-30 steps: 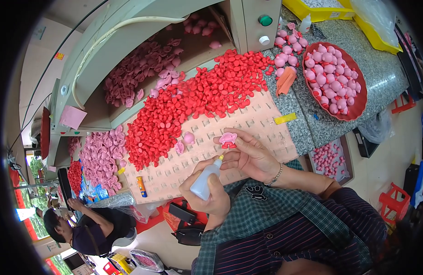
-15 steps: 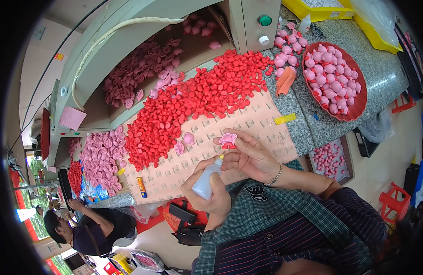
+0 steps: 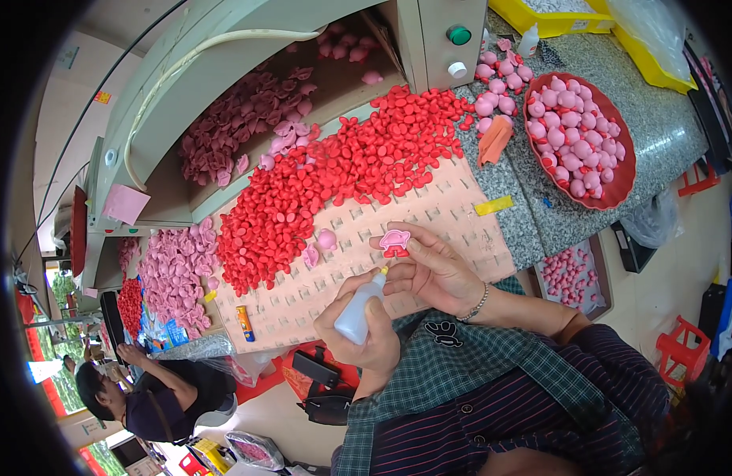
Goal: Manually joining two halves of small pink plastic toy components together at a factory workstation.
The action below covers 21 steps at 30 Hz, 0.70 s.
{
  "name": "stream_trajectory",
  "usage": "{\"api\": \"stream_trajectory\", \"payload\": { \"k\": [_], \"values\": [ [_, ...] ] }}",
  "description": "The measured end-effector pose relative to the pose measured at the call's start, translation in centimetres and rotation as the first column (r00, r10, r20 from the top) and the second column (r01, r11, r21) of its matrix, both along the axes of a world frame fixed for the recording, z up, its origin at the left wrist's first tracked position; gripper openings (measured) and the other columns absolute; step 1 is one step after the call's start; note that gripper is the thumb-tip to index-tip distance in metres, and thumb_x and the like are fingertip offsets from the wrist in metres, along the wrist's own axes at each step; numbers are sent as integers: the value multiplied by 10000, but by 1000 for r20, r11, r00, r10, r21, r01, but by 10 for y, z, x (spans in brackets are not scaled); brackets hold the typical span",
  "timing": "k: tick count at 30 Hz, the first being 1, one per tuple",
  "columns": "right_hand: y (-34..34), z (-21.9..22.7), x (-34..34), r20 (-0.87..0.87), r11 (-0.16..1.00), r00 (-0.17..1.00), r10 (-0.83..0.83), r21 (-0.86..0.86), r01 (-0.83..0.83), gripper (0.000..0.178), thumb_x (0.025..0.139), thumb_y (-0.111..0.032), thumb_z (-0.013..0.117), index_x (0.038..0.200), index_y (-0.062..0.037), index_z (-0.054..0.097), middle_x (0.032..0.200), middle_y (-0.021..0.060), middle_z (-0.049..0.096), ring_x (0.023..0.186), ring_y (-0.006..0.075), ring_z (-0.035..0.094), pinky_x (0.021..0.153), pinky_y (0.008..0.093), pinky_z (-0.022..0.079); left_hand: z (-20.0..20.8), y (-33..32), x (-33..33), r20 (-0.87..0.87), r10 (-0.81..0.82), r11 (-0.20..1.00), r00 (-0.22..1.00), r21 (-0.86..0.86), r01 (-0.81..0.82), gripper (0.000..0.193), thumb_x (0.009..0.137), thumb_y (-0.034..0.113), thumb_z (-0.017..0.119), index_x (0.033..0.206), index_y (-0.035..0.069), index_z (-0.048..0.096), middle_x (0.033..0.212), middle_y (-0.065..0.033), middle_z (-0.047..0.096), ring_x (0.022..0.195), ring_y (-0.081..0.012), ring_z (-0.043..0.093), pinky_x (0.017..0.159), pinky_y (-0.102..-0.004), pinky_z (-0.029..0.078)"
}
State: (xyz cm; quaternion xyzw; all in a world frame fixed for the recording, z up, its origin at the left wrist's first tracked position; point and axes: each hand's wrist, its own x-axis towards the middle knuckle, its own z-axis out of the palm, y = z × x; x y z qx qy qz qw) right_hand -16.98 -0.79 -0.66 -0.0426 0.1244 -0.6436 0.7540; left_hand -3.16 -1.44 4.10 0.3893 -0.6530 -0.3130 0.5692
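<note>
My left hand (image 3: 364,325) is closed around a translucent white squeeze bottle (image 3: 351,317). Its yellow-tipped nozzle (image 3: 383,271) points up toward my other hand. Between the thumb and fingers of my right hand (image 3: 437,270) is a small pink plastic piece (image 3: 395,238), hollow side showing, with red parts at its lower edge. Nozzle and piece are a little apart. On the perforated pink mat (image 3: 413,208) beyond my hands lie a loose pink round piece (image 3: 326,239) and a pink shell (image 3: 310,255).
A heap of small red parts (image 3: 334,174) covers the mat's far side. Pink shells (image 3: 247,119) fill the machine opening behind. At right stands a red basket (image 3: 624,176) of pink-and-red figures. An orange-and-blue tube (image 3: 245,324) lies at left, near another person (image 3: 156,397).
Almost nothing differs. Both hands keep their hold and place, with only a very slight shift of the bottle.
</note>
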Motion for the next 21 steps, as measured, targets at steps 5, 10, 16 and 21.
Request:
{"api": "stream_trajectory", "payload": {
  "k": [5, 10, 16, 21],
  "values": [
    [-1, 1, -1, -18, 1000, 1000, 4, 2, -3, 459, 1028, -217, 513, 1451, -114, 367, 1459, 232, 449, 1015, 278, 683, 889, 468, 585, 5, 0, -3, -6, -8, 1000, 1000, 7, 8, 283, 929, 3, 609, 1094, -49, 385, 1026, -329, 619, 963, -326, 666, 863, -408, 544],
    [-1, 0, 0, -7, 1000, 1000, 0, -2, 0, 477, 1029, -223, 509, 1465, -110, 349, 1461, 225, 449, 1019, 280, 683, 890, 471, 584, 3, 0, 0, -4, -11, 1000, 1000, 3, 11, 287, 923, -2, 616, 1087, -51, 386, 1021, -336, 616, 959, -331, 668, 855, -413, 550],
    [-2, -2, -4, -3, 1000, 1000, -6, -19, 6, 471, 1041, -226, 478, 1477, -117, 339, 1465, 222, 447, 1106, 335, 655, 913, 490, 570, 1, -4, -1, -212, 127, 987, 969, 128, -101, 284, 958, 126, 602, 1097, -22, 402, 1035, -267, 614, 926, -305, 655, 858, -424, 548],
    [-2, 3, -9, -63, 1000, 998, -19, -17, 18, 456, 1049, -222, 457, 1482, -130, 349, 1461, 229, 451, 1161, 370, 624, 938, 505, 553, -9, -20, 10, -512, 282, 908, 811, 415, -54, 404, 978, 337, 615, 1164, 15, 459, 1057, -159, 613, 907, -247, 641, 830, -371, 530]
  ]
}}
